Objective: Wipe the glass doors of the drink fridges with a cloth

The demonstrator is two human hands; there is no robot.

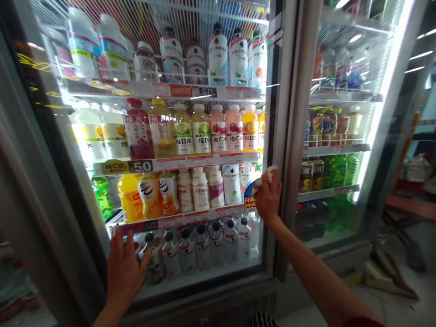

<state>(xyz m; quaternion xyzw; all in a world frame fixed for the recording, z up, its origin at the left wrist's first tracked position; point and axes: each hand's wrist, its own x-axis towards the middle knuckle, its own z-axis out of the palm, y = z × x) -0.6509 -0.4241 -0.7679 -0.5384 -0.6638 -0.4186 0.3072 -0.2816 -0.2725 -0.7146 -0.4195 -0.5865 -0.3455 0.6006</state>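
Before me stands a glass-fronted drinks fridge, its glass door (218, 272) framed in metal. My right hand (269, 195) presses a crumpled pale cloth (270, 170) to the right side of the glass, close to the door frame (289, 136). Partly behind that hand is a round blue sticker (250, 190) with red and yellow lettering. Lower left, my left hand (124, 268) is raised with its fingers apart, in front of the bottom shelf. It holds nothing, and I cannot tell whether it touches the glass.
Behind the glass, shelves carry rows of bottles, among them orange juice bottles (129, 197) and bottles with black caps (202, 245). A second lit fridge (334, 150) stands to the right. On the floor at the lower right lies a dustpan-like object (388, 272).
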